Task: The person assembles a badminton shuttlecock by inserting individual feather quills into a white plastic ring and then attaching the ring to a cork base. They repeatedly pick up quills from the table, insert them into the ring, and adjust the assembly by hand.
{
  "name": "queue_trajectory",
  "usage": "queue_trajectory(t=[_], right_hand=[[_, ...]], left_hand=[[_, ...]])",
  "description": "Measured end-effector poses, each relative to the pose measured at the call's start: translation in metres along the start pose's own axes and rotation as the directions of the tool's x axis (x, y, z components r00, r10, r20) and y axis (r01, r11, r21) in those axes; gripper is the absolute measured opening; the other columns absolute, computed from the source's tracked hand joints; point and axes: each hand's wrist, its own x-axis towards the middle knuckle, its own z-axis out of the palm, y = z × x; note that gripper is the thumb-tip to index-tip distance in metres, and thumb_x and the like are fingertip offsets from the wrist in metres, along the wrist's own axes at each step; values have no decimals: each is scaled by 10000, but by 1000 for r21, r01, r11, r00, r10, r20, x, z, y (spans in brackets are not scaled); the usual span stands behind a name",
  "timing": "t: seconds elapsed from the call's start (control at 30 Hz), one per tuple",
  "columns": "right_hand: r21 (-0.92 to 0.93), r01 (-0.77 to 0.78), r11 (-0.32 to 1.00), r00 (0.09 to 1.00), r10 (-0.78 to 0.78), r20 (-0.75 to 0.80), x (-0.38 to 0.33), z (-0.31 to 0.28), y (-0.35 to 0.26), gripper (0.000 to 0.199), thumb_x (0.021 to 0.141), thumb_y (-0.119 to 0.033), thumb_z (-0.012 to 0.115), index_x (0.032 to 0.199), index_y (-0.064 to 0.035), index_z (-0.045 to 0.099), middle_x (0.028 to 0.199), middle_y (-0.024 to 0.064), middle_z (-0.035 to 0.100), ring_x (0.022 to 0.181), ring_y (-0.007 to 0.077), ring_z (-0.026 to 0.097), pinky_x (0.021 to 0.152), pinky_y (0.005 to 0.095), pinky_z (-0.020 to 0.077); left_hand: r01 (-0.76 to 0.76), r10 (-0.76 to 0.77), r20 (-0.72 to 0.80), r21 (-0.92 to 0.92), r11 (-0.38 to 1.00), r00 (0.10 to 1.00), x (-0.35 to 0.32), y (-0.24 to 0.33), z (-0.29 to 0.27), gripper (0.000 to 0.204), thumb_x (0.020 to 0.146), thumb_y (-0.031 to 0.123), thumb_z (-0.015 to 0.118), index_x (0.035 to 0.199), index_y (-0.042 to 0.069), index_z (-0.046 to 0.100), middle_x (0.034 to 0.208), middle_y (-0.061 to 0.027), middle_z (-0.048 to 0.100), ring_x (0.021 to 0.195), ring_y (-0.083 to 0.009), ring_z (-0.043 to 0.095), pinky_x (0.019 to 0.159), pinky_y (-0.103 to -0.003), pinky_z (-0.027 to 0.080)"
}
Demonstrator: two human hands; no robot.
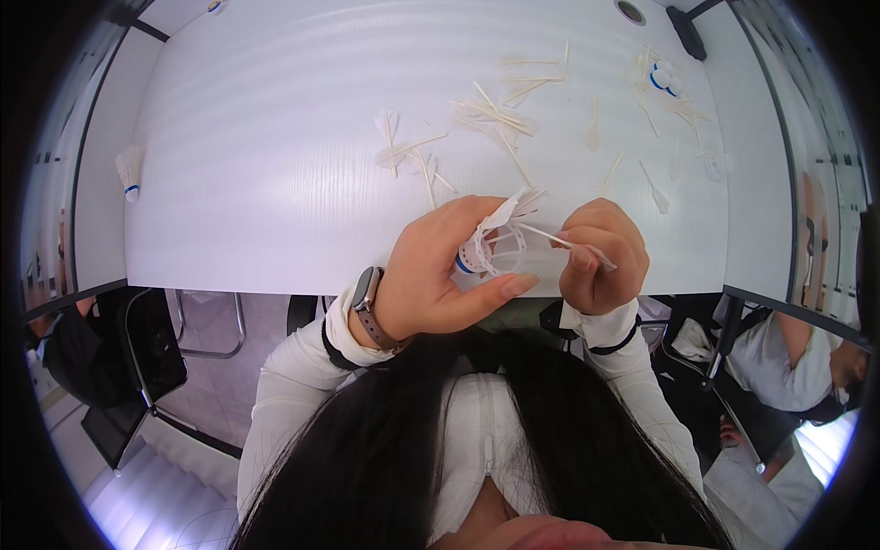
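A partly stripped shuttlecock (484, 249), white with a blue band at its cork base, sits over the near edge of the white table (275, 165). The left hand (440, 275) wraps around it, fingers curled over the skirt and thumb stretched out underneath, so the base is mostly covered. One feather shaft (573, 246) runs from the shuttlecock to the right hand (600, 257), which is clenched into a tight fist with the shaft pinched between thumb and forefinger. A watch (367, 298) rides the left wrist. Farther out on the table lie loose feathers and quills (495, 115), scattered well apart from the hands, and a second stripped shuttlecock (662, 78) near the far right. An intact shuttlecock (130, 170) lies at the left edge.
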Motion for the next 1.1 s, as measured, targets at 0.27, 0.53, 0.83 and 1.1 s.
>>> queue_trajectory(t=[0.27,0.53,0.83,1.1], right_hand=[[35,-8,999,1000,8,14,1,1,0,116,872,-41,646,818,-44,544,683,72,560,541,242,518,496,341,398],[42,-6,999,1000,5,27,1,0,-1,124,849,-27,646,794,-48,537,658,64,543,529,245,500,488,343,383],[68,-41,997,998,38,42,0,-1,-1,115,852,-28,641,800,-51,541,655,63,547,524,241,495,489,345,372],[75,-42,996,998,39,41,0,0,-1,118,885,-44,608,791,-57,538,653,61,549,527,237,495,494,339,375]], left_hand=[[-77,78,-44,28,997,996,2,-1,3,497,801,295,800,1176,13,636,998,-138,689,852,-284,680,756,-336,527],[-83,87,-65,52,995,994,3,-2,5,493,784,293,817,1161,27,643,991,-124,694,844,-268,685,747,-327,530],[-52,55,-51,54,997,997,2,0,4,479,789,288,812,1153,23,648,970,-126,692,825,-266,681,729,-325,527],[-111,113,-36,44,993,993,4,-3,4,495,795,303,808,1161,12,644,972,-136,690,817,-281,679,728,-331,529]])
